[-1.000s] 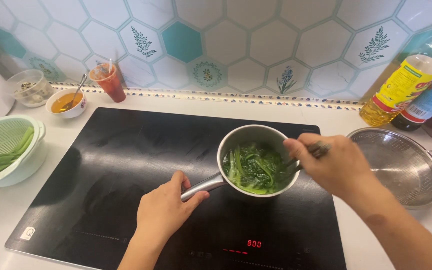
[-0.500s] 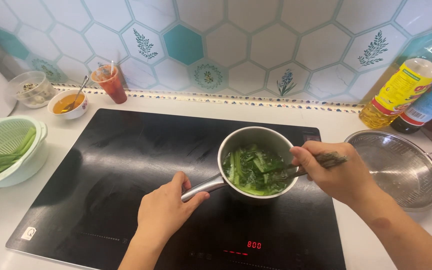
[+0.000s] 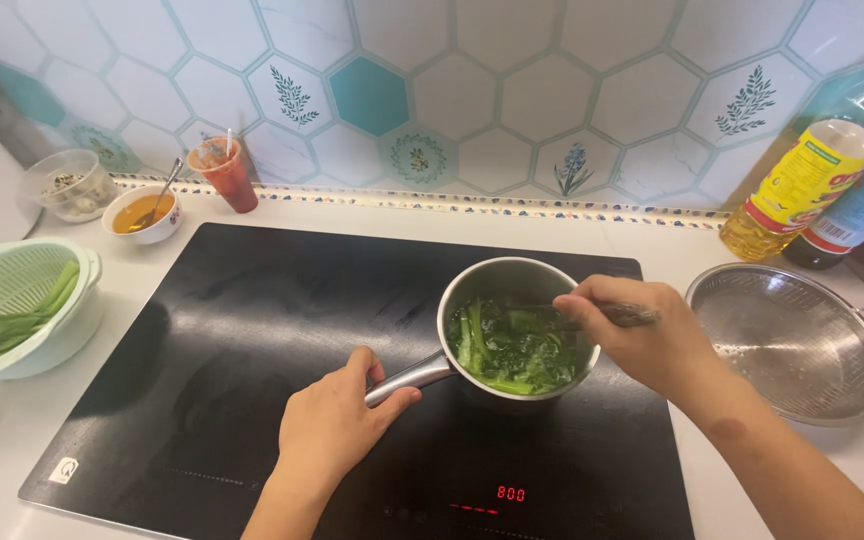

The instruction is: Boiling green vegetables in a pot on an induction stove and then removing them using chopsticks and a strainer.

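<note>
— Steel pan (image 3: 512,300), dark greens (image 3: 512,345): why both hands on it?

— My left hand (image 3: 337,425) has its grip closed round the pan's handle (image 3: 407,377) so the pan sits steady on the black cooktop (image 3: 252,340). My right hand (image 3: 642,335) is clamped on a utensil (image 3: 624,315) that reaches over the rim into the greens; its tip is hidden among the leaves.

— And the strainer?

— The metal strainer (image 3: 802,345) lies just beside my right arm on the white desk (image 3: 672,240), near the pan. The green colander (image 3: 22,310) with a few leaves sits well apart at the left, and the oil bottle (image 3: 802,190) stands by the tiled wall.
</note>
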